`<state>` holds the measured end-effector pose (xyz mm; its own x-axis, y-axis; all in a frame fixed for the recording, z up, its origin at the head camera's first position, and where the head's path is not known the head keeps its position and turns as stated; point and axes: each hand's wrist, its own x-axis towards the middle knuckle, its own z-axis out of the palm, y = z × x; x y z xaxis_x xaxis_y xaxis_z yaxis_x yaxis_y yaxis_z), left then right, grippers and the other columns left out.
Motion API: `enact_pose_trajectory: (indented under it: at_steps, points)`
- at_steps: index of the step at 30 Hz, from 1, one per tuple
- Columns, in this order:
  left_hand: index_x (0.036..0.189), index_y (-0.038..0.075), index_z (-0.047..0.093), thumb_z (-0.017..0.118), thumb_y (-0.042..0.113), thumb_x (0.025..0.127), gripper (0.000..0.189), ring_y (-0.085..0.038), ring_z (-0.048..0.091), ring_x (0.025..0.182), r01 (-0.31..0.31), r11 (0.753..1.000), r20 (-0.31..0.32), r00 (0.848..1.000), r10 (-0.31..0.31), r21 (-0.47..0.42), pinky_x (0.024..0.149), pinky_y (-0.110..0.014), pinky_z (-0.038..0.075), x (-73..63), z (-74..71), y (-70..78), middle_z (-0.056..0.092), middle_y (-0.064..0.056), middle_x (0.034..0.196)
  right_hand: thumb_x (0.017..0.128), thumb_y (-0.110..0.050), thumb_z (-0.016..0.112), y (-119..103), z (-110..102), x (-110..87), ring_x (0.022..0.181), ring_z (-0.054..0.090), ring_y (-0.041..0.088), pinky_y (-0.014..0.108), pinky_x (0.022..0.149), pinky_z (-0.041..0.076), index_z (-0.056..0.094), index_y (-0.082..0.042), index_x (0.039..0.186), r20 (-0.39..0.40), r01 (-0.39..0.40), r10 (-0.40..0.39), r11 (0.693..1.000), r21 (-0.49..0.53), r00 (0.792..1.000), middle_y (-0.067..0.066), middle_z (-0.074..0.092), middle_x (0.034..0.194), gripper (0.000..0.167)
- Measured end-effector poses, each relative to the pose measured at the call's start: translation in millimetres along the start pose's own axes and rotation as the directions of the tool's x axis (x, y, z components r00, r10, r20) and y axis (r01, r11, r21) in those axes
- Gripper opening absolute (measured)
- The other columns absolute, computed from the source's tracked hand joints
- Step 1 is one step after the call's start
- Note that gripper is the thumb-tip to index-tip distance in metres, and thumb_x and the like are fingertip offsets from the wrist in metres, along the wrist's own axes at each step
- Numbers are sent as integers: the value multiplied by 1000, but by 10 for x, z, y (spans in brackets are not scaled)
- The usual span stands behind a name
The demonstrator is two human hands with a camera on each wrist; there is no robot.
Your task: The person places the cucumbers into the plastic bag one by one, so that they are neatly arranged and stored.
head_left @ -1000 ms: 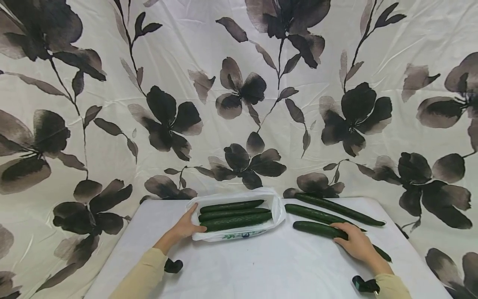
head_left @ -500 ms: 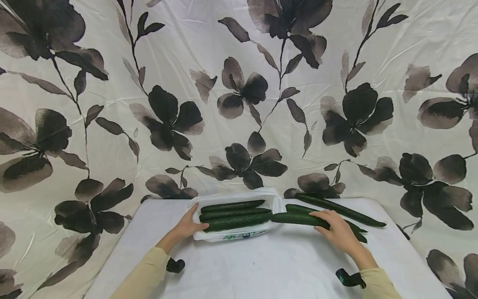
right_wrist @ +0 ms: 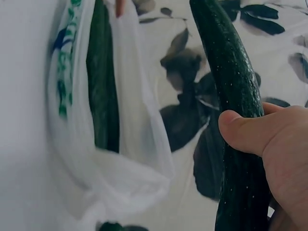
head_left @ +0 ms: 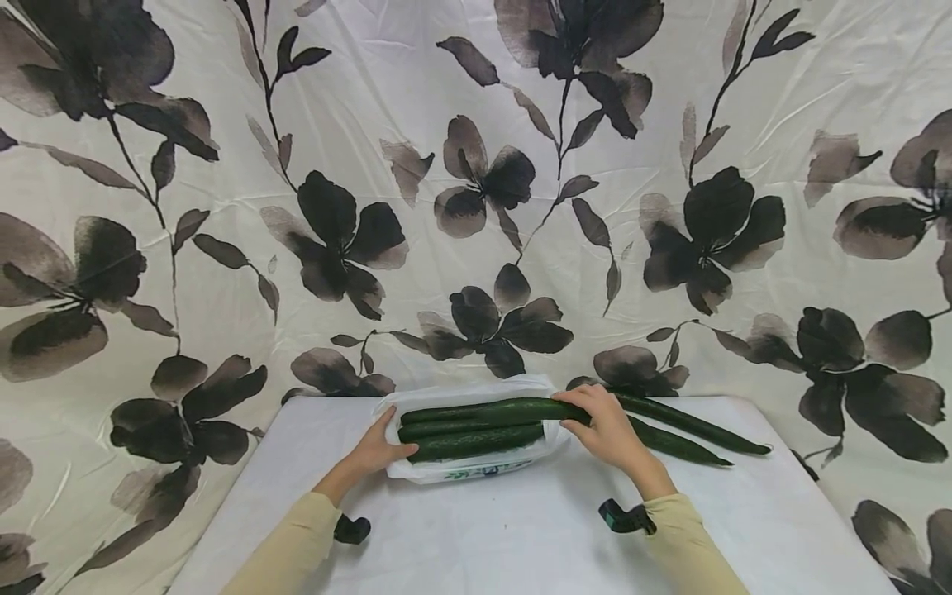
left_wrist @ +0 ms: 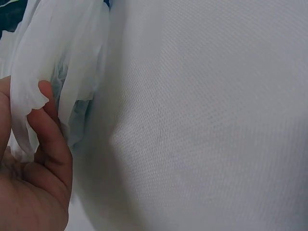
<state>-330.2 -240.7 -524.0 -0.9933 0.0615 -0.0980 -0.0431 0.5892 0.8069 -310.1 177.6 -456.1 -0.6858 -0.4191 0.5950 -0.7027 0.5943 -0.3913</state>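
Note:
My left hand grips the left end of a white plastic bag; in the left wrist view its fingers curl round the thin plastic. The bag lies with its top spread wide, and dark green cucumbers lie lengthwise inside. My right hand holds another cucumber near its right end. That cucumber reaches left over the bag and partly covers those inside. In the right wrist view, thumb and fingers wrap the held cucumber, apart from the bag with its green print.
Two more cucumbers lie slanting on the right of the table, one farther back and one nearer, partly behind my right hand. A white cloth covers the table. Behind it hangs a floral curtain.
My right hand has lifted the nearest cucumber from the right of the table and carried it left over the bag. The left hand has stayed on the bag's left end.

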Motion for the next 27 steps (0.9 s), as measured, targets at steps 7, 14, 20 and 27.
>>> enact_pose_trajectory:
  at_steps: [7, 14, 20, 27]
  points:
    - [153, -3, 14, 82, 22, 79, 103, -49, 24, 138, 11, 1000, -16, 1000, -11, 3, 109, -59, 25, 12, 19, -11, 22, -33, 152, 79, -8, 80, -117, 328, 330, 101, 57, 24, 50, 88, 43, 69, -19, 119, 15, 37, -38, 999, 20, 999, -1, 64, 105, 42]
    - [153, -2, 15, 81, 19, 79, 103, -48, 21, 139, 32, 999, -10, 999, -32, -8, 110, -58, 23, 25, 4, 3, 21, -32, 152, 80, -7, 79, -220, 609, 625, 98, 57, 22, 45, 88, 45, 69, -15, 119, 0, 103, -103, 993, 56, 995, -1, 64, 106, 41]
    - [153, -3, 15, 82, 16, 77, 103, -46, 22, 139, 27, 999, -9, 1000, -28, -37, 111, -57, 21, 48, 11, 25, 23, -32, 152, 78, -5, 80, -321, 739, 793, 97, 55, 21, 46, 89, 43, 69, -17, 118, -10, 115, -114, 991, 67, 993, -1, 63, 105, 43]
    - [152, -4, 16, 82, 13, 77, 101, -47, 24, 138, 32, 999, -20, 999, -33, -37, 110, -58, 22, 39, 15, 12, 25, -32, 151, 79, -8, 80, -421, 837, 946, 97, 54, 20, 44, 86, 44, 69, -19, 119, 5, 115, -116, 991, 69, 993, -2, 64, 106, 43]
